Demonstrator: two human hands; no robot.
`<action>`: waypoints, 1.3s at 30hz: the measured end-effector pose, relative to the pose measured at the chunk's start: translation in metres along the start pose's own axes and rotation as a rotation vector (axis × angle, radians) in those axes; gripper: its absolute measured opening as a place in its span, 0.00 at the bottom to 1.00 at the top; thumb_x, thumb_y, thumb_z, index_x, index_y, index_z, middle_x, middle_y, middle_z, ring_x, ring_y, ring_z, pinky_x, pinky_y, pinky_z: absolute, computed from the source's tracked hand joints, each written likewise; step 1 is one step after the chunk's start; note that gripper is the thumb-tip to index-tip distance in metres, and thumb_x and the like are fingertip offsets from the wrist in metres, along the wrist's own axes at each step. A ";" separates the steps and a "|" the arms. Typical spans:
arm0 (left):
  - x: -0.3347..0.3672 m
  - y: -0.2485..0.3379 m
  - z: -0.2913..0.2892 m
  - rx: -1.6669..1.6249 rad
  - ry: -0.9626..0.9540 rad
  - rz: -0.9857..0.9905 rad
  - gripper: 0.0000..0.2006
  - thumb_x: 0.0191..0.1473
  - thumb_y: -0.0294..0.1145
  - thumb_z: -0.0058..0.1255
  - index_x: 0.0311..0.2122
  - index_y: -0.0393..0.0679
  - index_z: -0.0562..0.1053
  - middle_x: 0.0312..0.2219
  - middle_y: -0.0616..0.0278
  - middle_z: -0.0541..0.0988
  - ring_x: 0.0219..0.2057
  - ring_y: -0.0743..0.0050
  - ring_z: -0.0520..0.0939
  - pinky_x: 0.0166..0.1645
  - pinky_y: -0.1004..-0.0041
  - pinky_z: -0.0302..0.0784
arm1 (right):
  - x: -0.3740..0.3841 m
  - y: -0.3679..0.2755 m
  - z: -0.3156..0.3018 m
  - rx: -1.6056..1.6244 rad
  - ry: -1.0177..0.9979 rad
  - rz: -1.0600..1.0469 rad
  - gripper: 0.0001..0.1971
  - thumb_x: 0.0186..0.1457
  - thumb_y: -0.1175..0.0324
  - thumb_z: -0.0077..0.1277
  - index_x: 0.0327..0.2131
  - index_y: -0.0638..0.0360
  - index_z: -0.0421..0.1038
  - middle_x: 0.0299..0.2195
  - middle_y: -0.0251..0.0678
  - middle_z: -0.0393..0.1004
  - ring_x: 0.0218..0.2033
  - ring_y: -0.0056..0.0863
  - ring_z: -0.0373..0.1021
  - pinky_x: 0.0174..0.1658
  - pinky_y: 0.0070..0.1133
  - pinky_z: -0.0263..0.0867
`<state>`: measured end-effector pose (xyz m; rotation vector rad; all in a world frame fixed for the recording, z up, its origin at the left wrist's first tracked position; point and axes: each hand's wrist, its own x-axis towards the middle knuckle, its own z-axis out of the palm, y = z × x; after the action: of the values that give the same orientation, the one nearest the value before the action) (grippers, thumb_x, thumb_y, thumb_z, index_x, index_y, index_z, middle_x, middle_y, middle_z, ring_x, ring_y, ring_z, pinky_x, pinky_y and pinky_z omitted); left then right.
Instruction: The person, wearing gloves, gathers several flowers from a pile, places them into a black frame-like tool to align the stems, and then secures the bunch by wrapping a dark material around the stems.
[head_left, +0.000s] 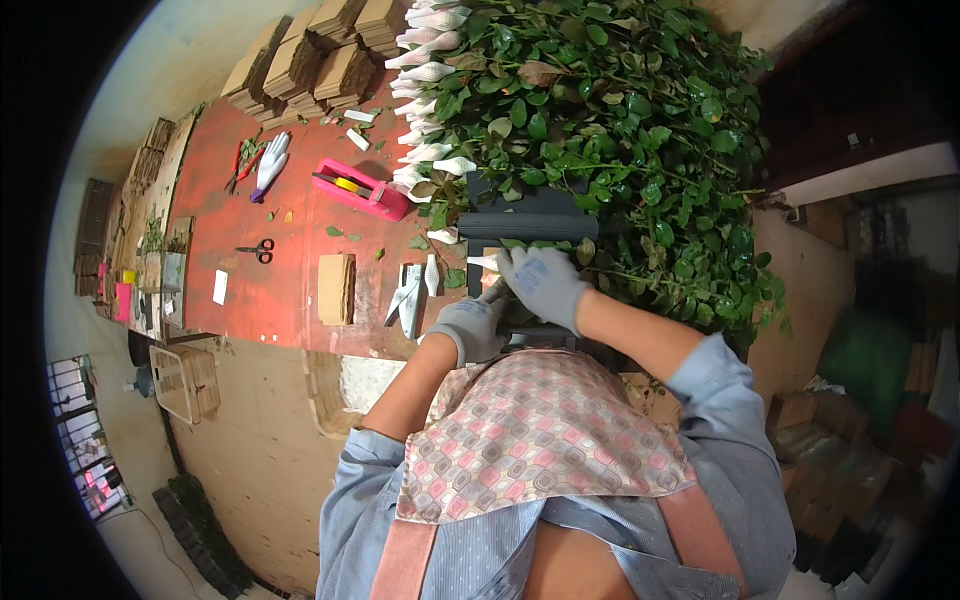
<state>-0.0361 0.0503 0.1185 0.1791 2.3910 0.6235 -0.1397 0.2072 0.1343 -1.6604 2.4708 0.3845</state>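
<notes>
My gloved right hand [545,285] is closed around a rose just behind its white net-sleeved bud [483,262], over a black holder [530,225]. My gloved left hand [470,325] is right beside it, near the holder's front edge. Its fingers are bent and partly hidden, and what they hold I cannot make out. A small piece of cardboard [490,254] shows behind the bud. Beyond the holder lies a big pile of leafy rose stems [640,150], their net-sleeved buds [425,72] facing left.
Left of my hands on the red table [230,290] lie a grey-white stapler [407,302], a cardboard stack [336,290], a pink tape dispenser [360,190], black scissors [257,250], red-handled pruners [243,165] and a white glove [271,165]. Cardboard bundles [300,65] stand at the back.
</notes>
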 end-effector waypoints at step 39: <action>0.011 -0.013 -0.009 0.002 0.154 0.105 0.23 0.60 0.35 0.45 0.61 0.52 0.69 0.61 0.54 0.69 0.52 0.48 0.77 0.56 0.58 0.73 | 0.042 0.015 0.060 0.411 0.018 -0.004 0.25 0.71 0.52 0.31 0.43 0.59 0.76 0.41 0.47 0.79 0.43 0.44 0.76 0.47 0.35 0.70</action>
<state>-0.0495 0.0384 0.1123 0.2681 2.5431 0.7062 -0.1713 0.1923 0.0682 -1.4989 2.3521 -0.1348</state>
